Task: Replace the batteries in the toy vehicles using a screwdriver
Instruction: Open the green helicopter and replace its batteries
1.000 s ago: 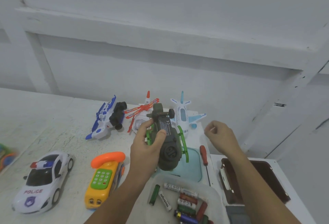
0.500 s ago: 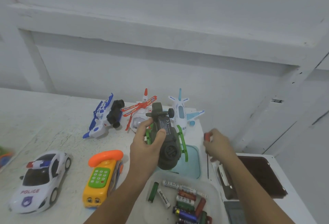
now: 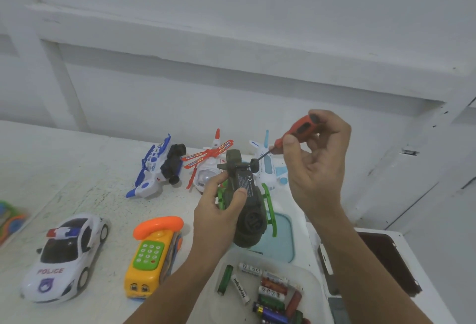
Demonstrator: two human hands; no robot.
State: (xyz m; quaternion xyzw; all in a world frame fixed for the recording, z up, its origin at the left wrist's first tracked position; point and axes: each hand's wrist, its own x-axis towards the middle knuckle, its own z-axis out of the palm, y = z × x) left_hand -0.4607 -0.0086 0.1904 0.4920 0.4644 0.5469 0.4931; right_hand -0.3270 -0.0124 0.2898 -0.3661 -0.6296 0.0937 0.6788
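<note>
My left hand (image 3: 219, 210) grips a dark olive toy helicopter (image 3: 247, 205) with green skids, held belly-up above the table. My right hand (image 3: 316, 169) holds a screwdriver (image 3: 296, 134) with a red and black handle, up and to the right of the toy. Its thin dark shaft points down-left towards the helicopter's tail end, close to a small black wheel there. A clear plastic tub (image 3: 316, 280) below my hands holds several loose batteries (image 3: 273, 295).
On the white table stand a white police car (image 3: 64, 254), a yellow toy phone with an orange handset (image 3: 152, 254), a blue-white toy (image 3: 154, 166), a red-rotor helicopter (image 3: 208, 166) and a white-blue plane (image 3: 268, 169). A teal lid (image 3: 282, 236) lies under the helicopter. A brown tray (image 3: 386, 259) sits at right.
My right hand picked the screwdriver up from the table beside the teal lid and raised it to the helicopter's tail end. My left hand keeps holding the helicopter.
</note>
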